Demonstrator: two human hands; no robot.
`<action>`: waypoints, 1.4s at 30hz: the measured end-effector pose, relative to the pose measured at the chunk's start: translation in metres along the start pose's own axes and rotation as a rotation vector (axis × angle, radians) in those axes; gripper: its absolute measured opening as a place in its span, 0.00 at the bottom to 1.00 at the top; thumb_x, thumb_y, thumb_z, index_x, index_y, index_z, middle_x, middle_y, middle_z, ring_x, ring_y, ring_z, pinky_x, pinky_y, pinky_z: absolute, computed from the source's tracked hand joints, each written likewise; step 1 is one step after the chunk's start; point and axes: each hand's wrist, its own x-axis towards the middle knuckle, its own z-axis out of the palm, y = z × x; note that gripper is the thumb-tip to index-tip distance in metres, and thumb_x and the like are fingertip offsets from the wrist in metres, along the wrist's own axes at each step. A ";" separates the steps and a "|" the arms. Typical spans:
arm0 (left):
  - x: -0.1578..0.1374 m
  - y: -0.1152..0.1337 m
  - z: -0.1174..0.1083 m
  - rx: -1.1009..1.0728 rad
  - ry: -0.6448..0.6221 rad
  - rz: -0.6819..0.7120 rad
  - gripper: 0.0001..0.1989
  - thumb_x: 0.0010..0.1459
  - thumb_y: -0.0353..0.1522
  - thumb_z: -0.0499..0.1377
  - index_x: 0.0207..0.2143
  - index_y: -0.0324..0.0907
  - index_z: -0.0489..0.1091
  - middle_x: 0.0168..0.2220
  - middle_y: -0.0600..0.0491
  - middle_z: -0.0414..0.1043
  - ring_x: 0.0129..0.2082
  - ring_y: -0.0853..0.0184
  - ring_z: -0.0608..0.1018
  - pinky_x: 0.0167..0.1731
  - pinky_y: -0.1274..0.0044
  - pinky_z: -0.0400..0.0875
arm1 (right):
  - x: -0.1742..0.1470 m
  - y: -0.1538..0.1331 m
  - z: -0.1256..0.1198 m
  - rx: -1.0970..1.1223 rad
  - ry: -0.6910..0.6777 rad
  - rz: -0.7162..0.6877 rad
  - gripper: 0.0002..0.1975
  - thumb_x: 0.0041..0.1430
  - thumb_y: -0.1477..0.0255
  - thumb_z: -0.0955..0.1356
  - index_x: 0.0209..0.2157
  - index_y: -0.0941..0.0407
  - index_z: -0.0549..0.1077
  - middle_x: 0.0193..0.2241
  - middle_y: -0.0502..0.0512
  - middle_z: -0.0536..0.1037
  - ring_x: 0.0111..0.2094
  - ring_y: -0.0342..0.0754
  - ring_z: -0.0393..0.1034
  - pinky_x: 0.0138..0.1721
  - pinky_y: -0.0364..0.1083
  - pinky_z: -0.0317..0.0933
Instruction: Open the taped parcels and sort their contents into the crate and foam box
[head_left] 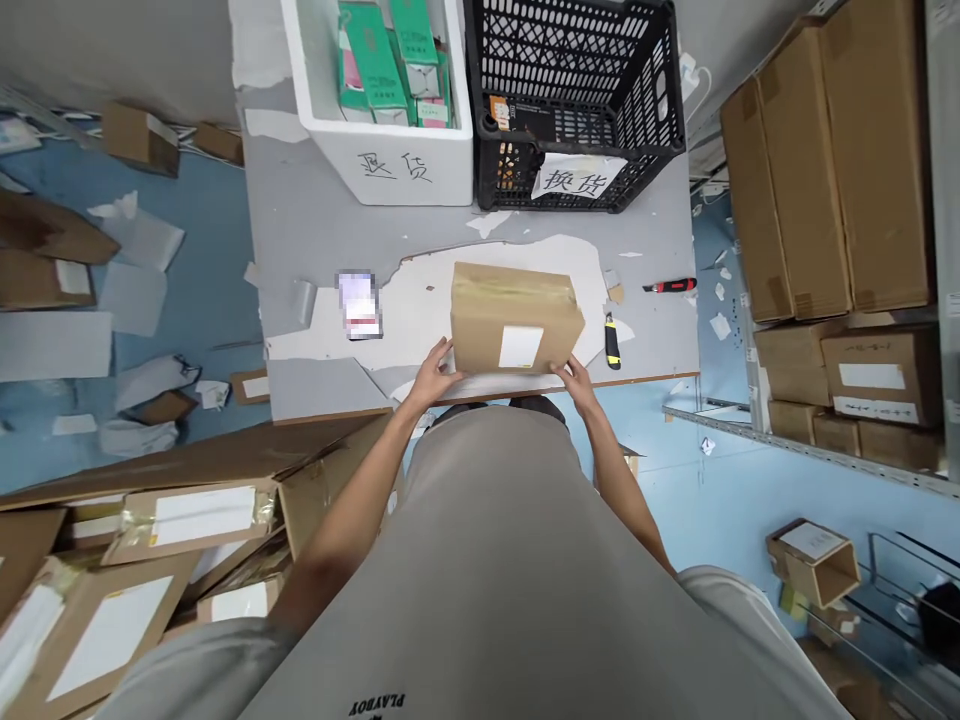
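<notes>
A taped cardboard box point(480, 325) with a white label on its near side is on the table, close to the front edge. My left hand point(435, 372) grips its near left corner, the thumb along the bottom edge. At the near right corner, my right hand point(575, 383) holds the box with its fingertips. To the right of the box lie a yellow-and-black utility knife point(612, 342) and a red-and-black utility knife point(675, 286). A blurred-out phone-like rectangle point(360, 305) lies to the left.
At the table's back stand a white foam bin point(390, 180) with several green boxes and a black plastic crate point(577, 130) with a dark package inside. A large carton point(330, 480) full of labelled parcels is at lower left. Shelved cartons point(802, 180) stand at right.
</notes>
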 end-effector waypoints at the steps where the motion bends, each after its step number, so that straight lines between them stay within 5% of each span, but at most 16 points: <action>1: -0.004 0.003 -0.001 -0.036 -0.017 0.017 0.46 0.46 0.36 0.78 0.70 0.48 0.79 0.84 0.41 0.61 0.85 0.41 0.62 0.79 0.51 0.65 | -0.004 -0.005 -0.003 0.036 0.023 -0.001 0.39 0.63 0.44 0.74 0.66 0.53 0.82 0.66 0.64 0.84 0.69 0.65 0.75 0.71 0.66 0.72; 6: -0.018 0.013 0.006 -0.128 -0.094 0.023 0.47 0.53 0.48 0.79 0.72 0.43 0.77 0.79 0.40 0.70 0.77 0.41 0.76 0.80 0.54 0.66 | -0.008 -0.018 -0.014 0.091 0.067 0.047 0.44 0.60 0.37 0.75 0.65 0.55 0.83 0.63 0.64 0.87 0.67 0.67 0.77 0.70 0.64 0.74; 11: -0.026 0.003 0.016 -0.123 -0.097 -0.001 0.50 0.50 0.40 0.79 0.75 0.44 0.72 0.83 0.38 0.63 0.81 0.41 0.70 0.78 0.53 0.69 | -0.002 -0.007 -0.020 0.158 0.063 0.136 0.42 0.69 0.34 0.64 0.64 0.52 0.81 0.69 0.66 0.82 0.74 0.62 0.74 0.74 0.66 0.71; 14: -0.028 -0.004 0.023 -0.101 0.007 -0.092 0.49 0.47 0.34 0.78 0.73 0.41 0.73 0.82 0.34 0.62 0.80 0.39 0.71 0.76 0.53 0.73 | -0.003 0.000 -0.019 0.125 0.098 0.193 0.41 0.71 0.37 0.58 0.63 0.53 0.79 0.68 0.68 0.83 0.71 0.61 0.78 0.70 0.65 0.74; 20: -0.026 -0.009 0.044 -0.062 0.201 -0.112 0.28 0.49 0.29 0.70 0.55 0.39 0.82 0.63 0.38 0.85 0.69 0.42 0.83 0.75 0.53 0.74 | -0.005 0.003 -0.018 0.026 0.034 0.127 0.37 0.58 0.41 0.70 0.56 0.55 0.81 0.56 0.68 0.88 0.62 0.64 0.81 0.60 0.59 0.81; 25: -0.026 0.007 0.061 -0.038 0.390 -0.021 0.20 0.58 0.37 0.71 0.52 0.39 0.84 0.57 0.40 0.87 0.61 0.48 0.87 0.70 0.57 0.77 | 0.023 -0.018 -0.039 0.006 0.084 -0.027 0.37 0.58 0.42 0.73 0.56 0.58 0.85 0.56 0.68 0.85 0.61 0.63 0.81 0.65 0.60 0.78; 30: -0.035 0.034 0.070 0.099 0.590 0.186 0.24 0.65 0.48 0.69 0.50 0.38 0.88 0.48 0.43 0.88 0.51 0.52 0.87 0.60 0.64 0.82 | 0.055 -0.049 -0.063 -0.001 0.144 -0.229 0.34 0.64 0.44 0.77 0.56 0.57 0.90 0.50 0.63 0.85 0.54 0.59 0.83 0.64 0.58 0.79; 37: -0.033 0.037 0.082 0.099 0.584 0.034 0.27 0.59 0.53 0.74 0.45 0.38 0.88 0.42 0.44 0.89 0.45 0.53 0.87 0.55 0.64 0.83 | 0.076 -0.046 -0.079 -0.118 0.075 -0.194 0.29 0.64 0.44 0.77 0.46 0.56 0.91 0.47 0.65 0.89 0.52 0.64 0.85 0.64 0.62 0.79; 42: -0.028 0.015 0.079 -0.100 0.572 0.011 0.30 0.64 0.56 0.66 0.48 0.38 0.85 0.45 0.43 0.88 0.47 0.54 0.88 0.59 0.60 0.85 | 0.078 -0.011 -0.094 -0.034 -0.044 -0.140 0.33 0.71 0.40 0.68 0.52 0.54 0.89 0.53 0.65 0.90 0.54 0.63 0.85 0.64 0.65 0.78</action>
